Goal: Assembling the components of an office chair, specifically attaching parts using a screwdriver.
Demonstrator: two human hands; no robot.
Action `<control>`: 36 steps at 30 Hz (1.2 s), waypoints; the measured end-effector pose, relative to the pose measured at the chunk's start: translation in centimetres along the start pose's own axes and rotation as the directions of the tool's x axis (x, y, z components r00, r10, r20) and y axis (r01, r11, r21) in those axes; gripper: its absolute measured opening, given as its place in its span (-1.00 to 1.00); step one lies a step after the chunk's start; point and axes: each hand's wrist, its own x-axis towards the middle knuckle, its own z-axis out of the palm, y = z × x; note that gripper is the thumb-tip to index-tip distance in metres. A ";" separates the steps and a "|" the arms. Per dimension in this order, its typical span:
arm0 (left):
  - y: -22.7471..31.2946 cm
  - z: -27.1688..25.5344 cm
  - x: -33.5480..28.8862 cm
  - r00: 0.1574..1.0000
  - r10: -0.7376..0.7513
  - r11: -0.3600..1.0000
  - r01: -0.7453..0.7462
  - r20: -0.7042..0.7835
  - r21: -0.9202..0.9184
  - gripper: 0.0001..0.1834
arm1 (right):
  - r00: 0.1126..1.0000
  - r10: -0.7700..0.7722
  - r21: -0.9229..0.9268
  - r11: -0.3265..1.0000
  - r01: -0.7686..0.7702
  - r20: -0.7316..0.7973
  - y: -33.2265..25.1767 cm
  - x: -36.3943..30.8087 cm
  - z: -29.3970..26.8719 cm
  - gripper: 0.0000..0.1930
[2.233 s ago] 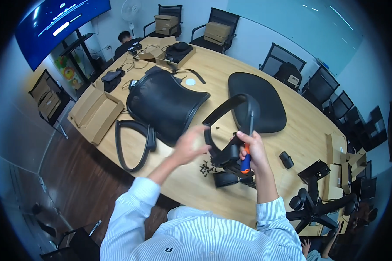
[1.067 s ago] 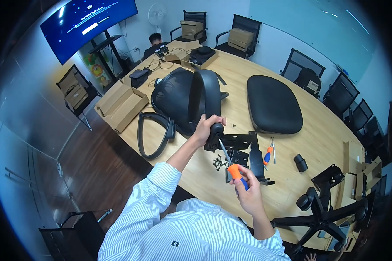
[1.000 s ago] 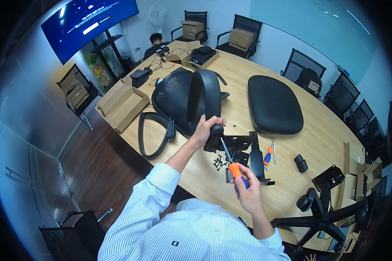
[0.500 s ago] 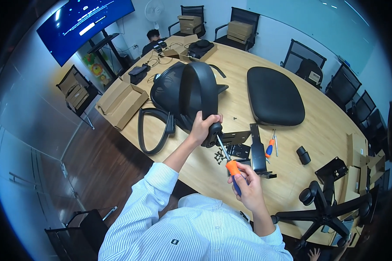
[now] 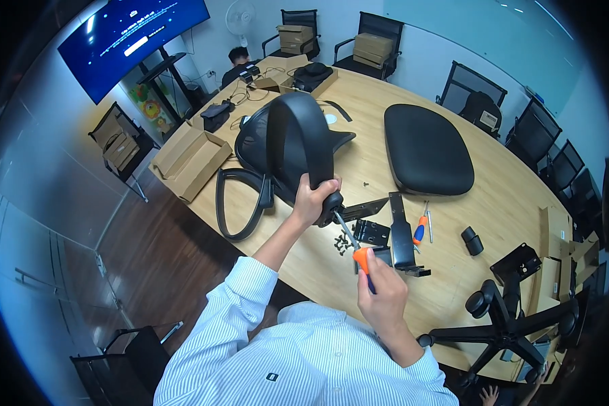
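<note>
My left hand (image 5: 311, 201) is closed around the lower end of a black loop-shaped chair armrest (image 5: 316, 135), which stands up from the table. In my right hand (image 5: 384, 291) is an orange and blue screwdriver (image 5: 362, 258). Its shaft slants up to the armrest's end, where the tip meets the part; the screw itself is hidden. Behind the armrest lies the black mesh chair backrest (image 5: 254, 139). A second armrest (image 5: 240, 203) rests to the left. Just right of the screwdriver are several loose screws (image 5: 344, 243), a black metal bracket (image 5: 371, 232) and a long black metal bar (image 5: 402, 230).
The black seat cushion (image 5: 428, 149) lies at the right centre of the table. Another screwdriver (image 5: 420, 229) and a black cylinder (image 5: 471, 241) are nearer. A five-legged chair base (image 5: 504, 330) occupies the near right. An open cardboard box (image 5: 191, 162) sits at the left edge. One person (image 5: 239, 61) is at the far end.
The armrest in my left hand has tilted slightly to the left. My right hand has turned on the screwdriver handle, its back now facing up and covering more of it.
</note>
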 end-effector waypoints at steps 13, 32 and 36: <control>-0.8 0.3 -1.7 0.993 0.050 0.989 -0.064 0.103 0.134 -0.81 | 0.290 0.028 0.270 -0.458 -0.847 0.957 3.5 -2.4 0.4 -0.60; -0.1 0.9 -1.4 0.956 0.070 0.994 -0.091 0.283 0.060 -0.79 | 0.479 -0.011 0.459 -0.270 -0.846 0.878 2.4 -2.0 -0.9 -0.69; 0.7 1.3 -1.0 0.961 0.055 0.998 -0.054 0.272 -0.013 -0.79 | 0.483 0.174 0.484 0.040 -0.874 0.858 1.6 -1.0 -0.5 -0.75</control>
